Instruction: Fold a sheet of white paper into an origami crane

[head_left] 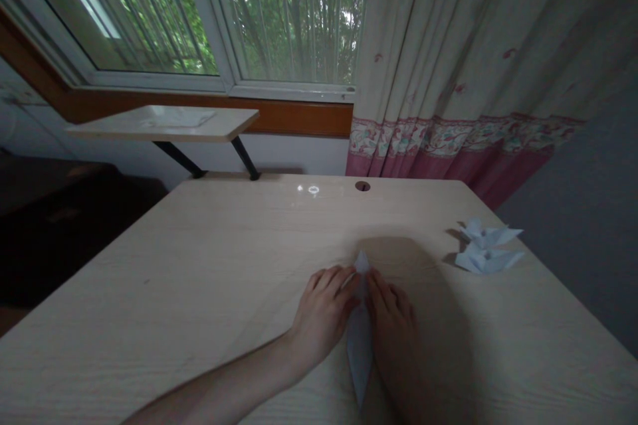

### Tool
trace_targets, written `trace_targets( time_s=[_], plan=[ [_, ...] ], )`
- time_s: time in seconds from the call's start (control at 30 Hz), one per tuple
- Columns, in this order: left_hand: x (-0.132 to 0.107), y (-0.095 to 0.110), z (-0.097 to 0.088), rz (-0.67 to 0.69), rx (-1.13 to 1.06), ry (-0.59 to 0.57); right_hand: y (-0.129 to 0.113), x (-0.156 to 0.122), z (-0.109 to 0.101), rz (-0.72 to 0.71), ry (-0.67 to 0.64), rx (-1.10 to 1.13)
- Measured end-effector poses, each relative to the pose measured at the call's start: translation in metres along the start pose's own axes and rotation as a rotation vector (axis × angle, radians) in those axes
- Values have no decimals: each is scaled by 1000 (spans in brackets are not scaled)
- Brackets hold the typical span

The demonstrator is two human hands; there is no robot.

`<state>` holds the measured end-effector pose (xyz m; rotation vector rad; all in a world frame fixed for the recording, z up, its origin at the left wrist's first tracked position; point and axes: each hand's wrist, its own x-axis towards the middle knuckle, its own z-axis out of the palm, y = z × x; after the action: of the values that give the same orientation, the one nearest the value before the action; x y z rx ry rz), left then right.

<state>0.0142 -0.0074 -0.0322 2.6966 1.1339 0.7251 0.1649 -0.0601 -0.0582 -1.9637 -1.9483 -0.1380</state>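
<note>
A narrow piece of folded white paper lies on the table, pointed at both its far and near ends. My left hand is on its left side, with the thumb and fingers pressed onto the upper part. From the right, my right hand presses its fingertips against the paper's opposite edge. Both hands meet near the far tip, and the fingers cover part of the paper's middle. Shadow darkens the right hand.
Two folded white paper figures stand near the right edge of the wooden table. A raised shelf on black legs holds some white paper. Behind are a window and a curtain. A round hole sits near the far edge.
</note>
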Motion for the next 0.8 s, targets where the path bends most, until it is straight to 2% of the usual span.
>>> trace_targets(
  time_s=[0.13,0.23,0.4,0.6,0.8],
  plan=[
    [0,-1,2,21,70,-15,0,0,-6,-17,-114,-79],
    [1,-1,2,25,103,-42,1,-1,-9,-32,-154,-92],
    [2,-3,0,53,139,-86,2,-2,-9,-11,-131,-105],
    [4,-4,-5,7,98,-120,0,-2,-10,-30,-141,-149],
    [7,-5,-10,-12,24,-221,1,-5,-3,-32,-44,-141]
  ],
)
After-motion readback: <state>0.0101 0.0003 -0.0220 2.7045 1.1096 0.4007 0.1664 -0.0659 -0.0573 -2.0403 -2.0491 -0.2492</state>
